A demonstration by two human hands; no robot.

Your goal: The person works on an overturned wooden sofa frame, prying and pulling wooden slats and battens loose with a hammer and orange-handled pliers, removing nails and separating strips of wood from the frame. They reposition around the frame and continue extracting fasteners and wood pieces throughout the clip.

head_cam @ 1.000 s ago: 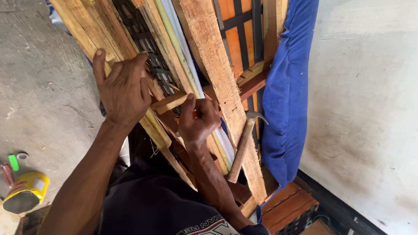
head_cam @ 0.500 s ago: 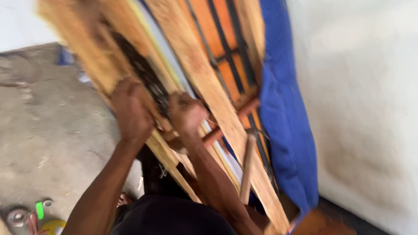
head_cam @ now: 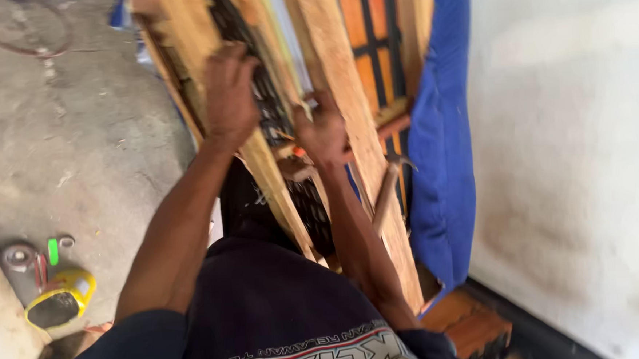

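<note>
The left hand (head_cam: pixel 229 97) is clamped around a slanted wooden slat (head_cam: pixel 272 182) of a leaning wooden frame (head_cam: pixel 345 105), fingers curled over its edge. The right hand (head_cam: pixel 322 134) is closed on a crosspiece of the same frame, just beside the left; what it grips is blurred. A hammer (head_cam: pixel 386 190) hangs against 1 plank below the right hand. A blue cloth (head_cam: pixel 442 151) drapes beside the frame. On the concrete floor (head_cam: pixel 77 141) lies 1 yellow tape measure (head_cam: pixel 60 302), and 1 small green item (head_cam: pixel 53 251).
</note>
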